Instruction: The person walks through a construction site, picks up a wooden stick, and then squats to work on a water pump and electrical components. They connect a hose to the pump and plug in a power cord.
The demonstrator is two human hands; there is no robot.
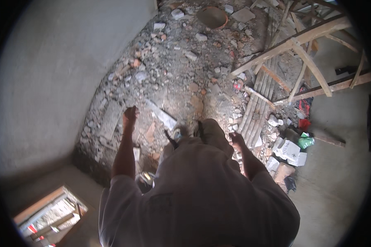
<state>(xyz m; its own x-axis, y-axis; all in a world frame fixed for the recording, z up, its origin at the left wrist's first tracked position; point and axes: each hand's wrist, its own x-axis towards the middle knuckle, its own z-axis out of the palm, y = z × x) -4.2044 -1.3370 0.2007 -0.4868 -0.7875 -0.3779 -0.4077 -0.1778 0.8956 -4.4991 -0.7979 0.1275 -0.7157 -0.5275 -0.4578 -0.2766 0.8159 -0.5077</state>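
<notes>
My left hand point(130, 116) hangs over the rubble on the left, its fingers curled in, and I see nothing in it. Below it and to its right, a pale flat strip point(161, 115) lies on the debris. My right hand point(236, 140) is beside my right thigh with bent fingers, and no object shows in its grip. Nearest to that hand is a bundle of long grey poles point(255, 109) on the ground. My trouser leg point(217, 133) shows between the two hands, and part of a shoe point(146, 178) is visible below the left forearm.
Broken brick and stone rubble point(169, 61) covers the floor. A round pan point(212, 17) lies far ahead. Wooden trestle beams point(292, 43) stand at right, above white blocks point(287, 150) and a green bag point(305, 140). A plastered wall point(62, 82) rises left, with a framed opening point(51, 214) lower left.
</notes>
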